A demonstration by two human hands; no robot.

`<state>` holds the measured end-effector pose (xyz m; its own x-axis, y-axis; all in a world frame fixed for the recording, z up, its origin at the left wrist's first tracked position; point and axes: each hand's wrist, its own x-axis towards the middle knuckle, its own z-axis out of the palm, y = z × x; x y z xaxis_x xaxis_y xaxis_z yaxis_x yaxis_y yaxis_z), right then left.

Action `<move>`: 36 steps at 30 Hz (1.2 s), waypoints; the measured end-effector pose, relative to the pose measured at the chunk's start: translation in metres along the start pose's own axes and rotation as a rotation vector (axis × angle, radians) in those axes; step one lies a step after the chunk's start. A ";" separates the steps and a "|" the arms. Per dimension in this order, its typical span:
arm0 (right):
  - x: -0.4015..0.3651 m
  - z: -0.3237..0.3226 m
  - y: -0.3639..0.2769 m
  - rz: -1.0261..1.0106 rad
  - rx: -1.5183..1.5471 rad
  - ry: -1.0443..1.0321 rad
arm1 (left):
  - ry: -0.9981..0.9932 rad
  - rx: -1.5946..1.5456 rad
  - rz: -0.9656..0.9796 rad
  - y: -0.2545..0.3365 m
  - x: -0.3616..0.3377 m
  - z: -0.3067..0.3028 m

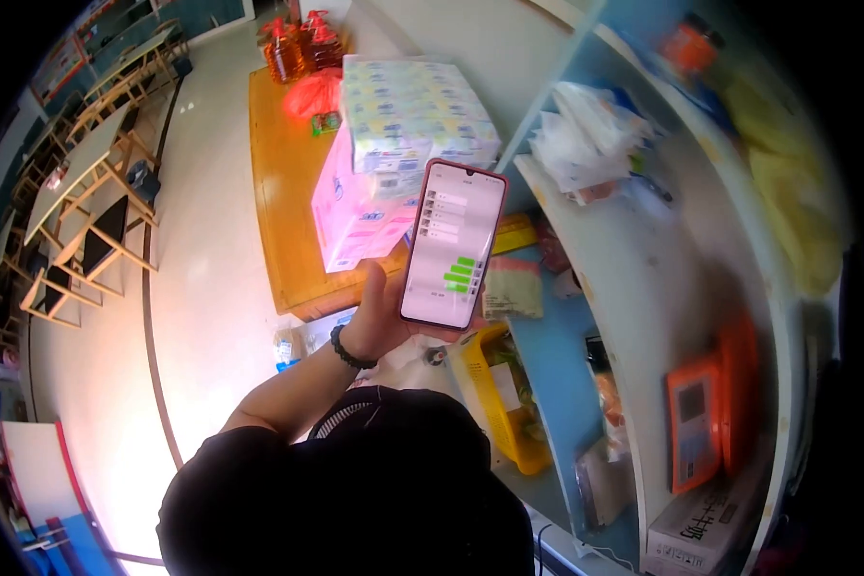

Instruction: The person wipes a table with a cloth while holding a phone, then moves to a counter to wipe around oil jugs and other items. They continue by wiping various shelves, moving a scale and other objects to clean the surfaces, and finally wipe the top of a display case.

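Note:
My left hand (pixel 379 312) is wrapped round a smartphone (pixel 451 248) in a reddish case. The thumb lies along the phone's left edge, and fingertips show at its right edge. The lit screen faces me and shows a chat page with white and green message bubbles, the text too small to read. A dark bead bracelet (pixel 352 348) circles the left wrist. Behind the phone are a stacked pack of tissues (pixel 413 101) and a pink package (pixel 355 216). My right hand does not show.
A wooden cabinet (pixel 278 192) bears the packages, a red plastic bag (pixel 315 94) and pump bottles (pixel 283 53). At right, blue-white shelves (pixel 562 384) hold a yellow basket (pixel 494 403), an orange case (pixel 696 422) and plastic bags (pixel 590 139). Tables and chairs (pixel 106 235) stand at left.

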<state>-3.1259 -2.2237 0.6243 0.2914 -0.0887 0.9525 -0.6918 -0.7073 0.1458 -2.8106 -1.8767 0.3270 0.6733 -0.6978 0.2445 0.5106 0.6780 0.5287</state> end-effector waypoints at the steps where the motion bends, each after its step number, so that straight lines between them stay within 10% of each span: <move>1: 0.007 0.000 -0.003 -0.006 0.003 0.002 | 0.017 -0.006 0.004 0.003 -0.002 -0.006; 11: 0.122 0.017 0.000 -0.055 0.057 -0.085 | 0.230 0.485 -0.060 0.035 -0.018 -0.019; 12: 0.124 0.016 -0.017 0.171 0.344 -0.226 | 0.255 0.542 0.026 0.032 -0.021 -0.023; 13: 0.172 0.007 -0.028 0.828 0.186 -0.242 | 0.220 0.384 -0.041 0.035 -0.026 -0.029; 14: 0.142 0.033 0.058 -0.011 0.164 -0.106 | 0.230 0.366 0.044 0.031 -0.026 -0.033; 16: 0.137 0.027 0.002 0.395 0.417 -0.172 | 0.231 0.332 0.095 0.027 -0.027 -0.046; 20: 0.109 0.057 -0.057 0.457 0.696 -0.456 | 0.213 0.340 0.031 0.037 -0.025 -0.039; 24: 0.067 0.108 -0.145 -0.139 0.580 -1.224 | 0.195 0.364 0.054 0.040 -0.033 -0.050; 25: 0.057 0.122 -0.172 -0.326 0.542 -1.069 | 0.265 0.350 0.036 0.041 -0.038 -0.054; 26: 0.058 0.136 -0.192 0.035 0.655 -1.302 | 0.313 0.340 0.001 0.040 -0.040 -0.057; 28: 0.055 0.200 -0.207 -0.204 0.760 -0.938 | 0.379 0.371 -0.057 0.040 -0.037 -0.050; 30: 0.069 0.207 -0.236 -0.139 0.954 -1.148 | 0.305 0.523 0.022 0.033 -0.029 -0.049; 36: 0.041 0.162 -0.240 -0.252 0.509 -0.747 | 0.080 0.539 -0.141 0.012 -0.001 -0.017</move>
<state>-2.8406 -2.1713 0.5853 0.8642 -0.1932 0.4646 -0.2292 -0.9731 0.0216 -2.7955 -1.8641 0.3190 0.6677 -0.7390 0.0902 0.2674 0.3512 0.8973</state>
